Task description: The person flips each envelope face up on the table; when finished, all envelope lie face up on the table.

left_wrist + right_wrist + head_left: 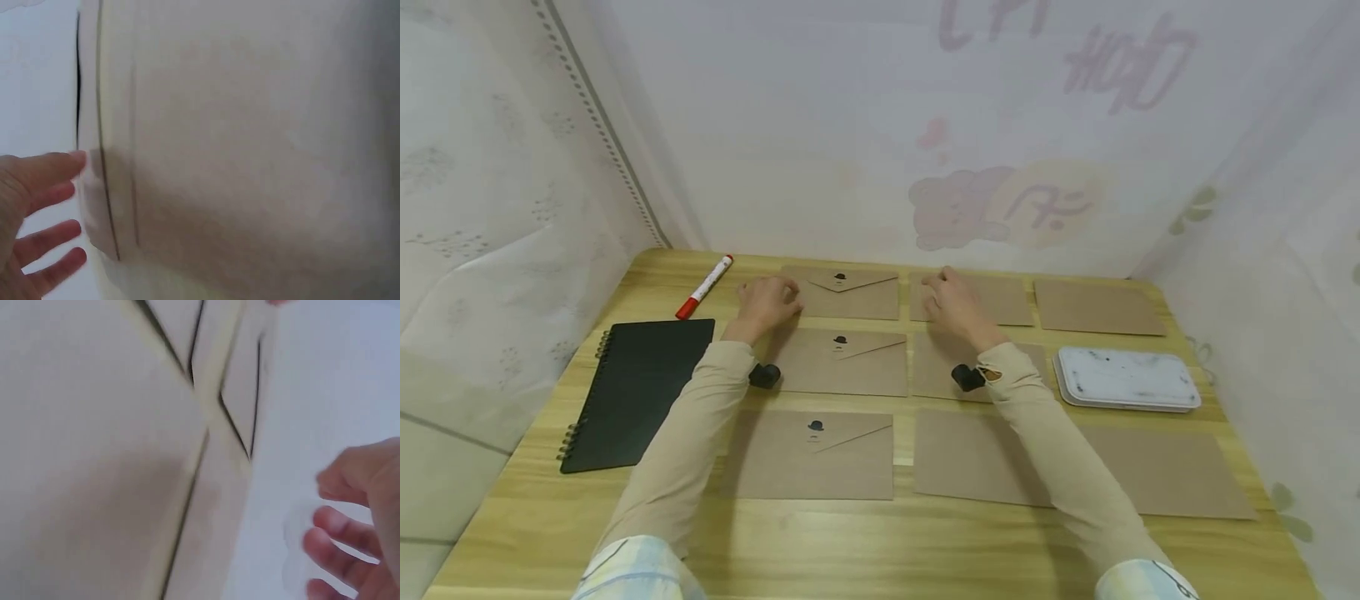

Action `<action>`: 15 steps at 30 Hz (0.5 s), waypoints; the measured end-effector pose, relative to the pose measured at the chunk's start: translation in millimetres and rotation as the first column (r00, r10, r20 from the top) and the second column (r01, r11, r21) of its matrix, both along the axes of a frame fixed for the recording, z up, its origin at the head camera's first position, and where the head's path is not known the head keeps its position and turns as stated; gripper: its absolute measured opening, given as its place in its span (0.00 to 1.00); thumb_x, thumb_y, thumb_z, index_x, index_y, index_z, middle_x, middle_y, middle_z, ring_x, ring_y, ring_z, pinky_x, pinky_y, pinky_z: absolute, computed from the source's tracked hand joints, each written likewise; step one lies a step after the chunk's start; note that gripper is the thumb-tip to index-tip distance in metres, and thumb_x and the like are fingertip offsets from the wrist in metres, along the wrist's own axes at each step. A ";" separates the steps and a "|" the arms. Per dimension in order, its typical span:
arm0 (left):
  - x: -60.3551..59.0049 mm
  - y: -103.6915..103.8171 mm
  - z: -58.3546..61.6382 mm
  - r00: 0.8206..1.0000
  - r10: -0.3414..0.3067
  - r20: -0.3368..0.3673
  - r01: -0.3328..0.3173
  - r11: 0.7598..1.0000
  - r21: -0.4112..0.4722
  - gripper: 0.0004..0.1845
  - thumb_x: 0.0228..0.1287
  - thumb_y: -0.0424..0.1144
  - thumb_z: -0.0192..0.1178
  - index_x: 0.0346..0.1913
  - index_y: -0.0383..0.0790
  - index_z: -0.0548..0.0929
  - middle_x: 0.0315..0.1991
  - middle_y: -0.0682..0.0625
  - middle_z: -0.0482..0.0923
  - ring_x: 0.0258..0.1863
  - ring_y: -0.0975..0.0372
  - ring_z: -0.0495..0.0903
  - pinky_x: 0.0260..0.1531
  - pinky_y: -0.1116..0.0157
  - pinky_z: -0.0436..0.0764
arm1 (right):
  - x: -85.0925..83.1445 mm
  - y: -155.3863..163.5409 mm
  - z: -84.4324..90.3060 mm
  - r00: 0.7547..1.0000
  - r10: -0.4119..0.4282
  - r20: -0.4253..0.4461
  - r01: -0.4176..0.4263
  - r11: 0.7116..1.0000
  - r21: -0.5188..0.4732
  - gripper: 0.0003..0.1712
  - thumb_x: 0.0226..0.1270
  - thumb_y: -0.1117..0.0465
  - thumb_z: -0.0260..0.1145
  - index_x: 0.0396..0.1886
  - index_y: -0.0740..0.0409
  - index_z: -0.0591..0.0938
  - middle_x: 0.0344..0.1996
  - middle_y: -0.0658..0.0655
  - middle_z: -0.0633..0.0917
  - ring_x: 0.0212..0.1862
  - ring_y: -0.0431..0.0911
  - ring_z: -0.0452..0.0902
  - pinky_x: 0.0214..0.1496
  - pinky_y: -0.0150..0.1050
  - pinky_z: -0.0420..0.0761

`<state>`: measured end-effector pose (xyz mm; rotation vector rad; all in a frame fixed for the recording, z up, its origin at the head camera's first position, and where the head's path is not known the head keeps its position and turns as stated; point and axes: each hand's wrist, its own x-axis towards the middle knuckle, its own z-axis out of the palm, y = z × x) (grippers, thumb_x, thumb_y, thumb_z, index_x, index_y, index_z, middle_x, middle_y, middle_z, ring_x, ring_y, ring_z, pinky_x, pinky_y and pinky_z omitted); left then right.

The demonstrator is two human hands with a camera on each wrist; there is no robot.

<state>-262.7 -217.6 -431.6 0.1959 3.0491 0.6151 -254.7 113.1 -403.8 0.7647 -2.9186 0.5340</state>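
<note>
Pale printed sheeting (820, 125) encloses a wood-grain bench (820, 542).

Head view: eight brown paper envelopes in three rows. Far row: one with a pointed flap and a small black hat print (850, 302), beside the left hand (767, 304); one plain (1007, 304), partly under the right hand (957, 304); one plain at the far right (1097, 308). Middle row: one hat-printed (850, 367); one plain (936, 362), partly covered by the right wrist; to its right, a white rounded rectangular case with dark specks (1127, 379). Near row: one hat-printed (850, 475); two plain, the first (962, 458) and second (1172, 471) partly behind the right sleeve. At left, a black spiral-bound notebook (640, 392); beyond it, a white marker with red ends (707, 283). Both sleeves beige.

Left wrist view: brown paper fills most of the frame. Left fingers apart, loosely bent, at the paper's edge; contact cannot be told.

Right wrist view: brown envelopes with strips of bench between them. Right fingers apart and loosely curled, gripping nothing, seen against pale sheeting.
</note>
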 end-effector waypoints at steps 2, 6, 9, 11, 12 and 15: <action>-0.5 2.4 0.5 0.999 -0.025 -0.026 0.026 0.999 0.046 0.18 0.61 0.42 0.61 0.52 0.37 0.78 0.52 0.37 0.75 0.53 0.40 0.69 0.54 0.36 0.51 | 0.1 21.9 3.2 0.999 0.010 0.040 -0.011 0.999 0.034 0.19 0.66 0.65 0.59 0.55 0.67 0.76 0.43 0.64 0.74 0.39 0.53 0.71 0.40 0.45 0.74; -3.7 16.2 7.1 0.987 -0.127 -0.097 0.137 0.984 0.111 0.18 0.61 0.39 0.61 0.52 0.35 0.78 0.53 0.35 0.74 0.53 0.41 0.70 0.52 0.37 0.57 | -1.0 65.8 6.5 0.994 0.006 0.111 -0.016 0.995 0.094 0.16 0.65 0.67 0.59 0.51 0.69 0.78 0.46 0.68 0.76 0.44 0.58 0.74 0.44 0.49 0.75; -7.6 33.1 12.8 0.966 -0.220 -0.135 0.235 0.966 0.111 0.17 0.60 0.37 0.62 0.50 0.33 0.79 0.52 0.36 0.76 0.52 0.43 0.71 0.52 0.42 0.62 | -1.6 92.8 6.4 0.978 -0.048 0.204 0.027 0.994 0.107 0.15 0.64 0.68 0.58 0.49 0.70 0.79 0.47 0.70 0.78 0.48 0.61 0.73 0.48 0.53 0.73; -9.3 45.3 16.8 0.959 -0.263 -0.109 0.274 0.956 0.102 0.17 0.60 0.38 0.62 0.51 0.33 0.80 0.52 0.37 0.76 0.51 0.45 0.73 0.51 0.46 0.67 | -0.9 106.7 3.9 0.962 -0.086 0.259 0.055 0.991 0.123 0.16 0.66 0.67 0.57 0.50 0.71 0.79 0.47 0.70 0.78 0.50 0.62 0.73 0.51 0.54 0.72; -9.6 52.2 18.6 0.957 -0.276 -0.090 0.284 0.955 0.091 0.18 0.60 0.39 0.62 0.51 0.35 0.80 0.52 0.39 0.77 0.50 0.47 0.75 0.50 0.49 0.70 | -0.4 112.6 2.6 0.957 -0.101 0.273 0.063 0.988 0.143 0.16 0.67 0.65 0.57 0.51 0.70 0.79 0.48 0.70 0.78 0.51 0.61 0.72 0.52 0.54 0.71; -10.3 77.6 23.6 0.945 -0.325 -0.030 0.326 0.937 0.125 0.19 0.62 0.39 0.61 0.54 0.35 0.78 0.54 0.40 0.75 0.51 0.49 0.75 0.51 0.53 0.70 | 0.9 127.6 -2.7 0.971 -0.071 0.229 0.018 0.974 0.225 0.17 0.64 0.65 0.61 0.50 0.70 0.79 0.47 0.69 0.79 0.50 0.62 0.73 0.52 0.54 0.71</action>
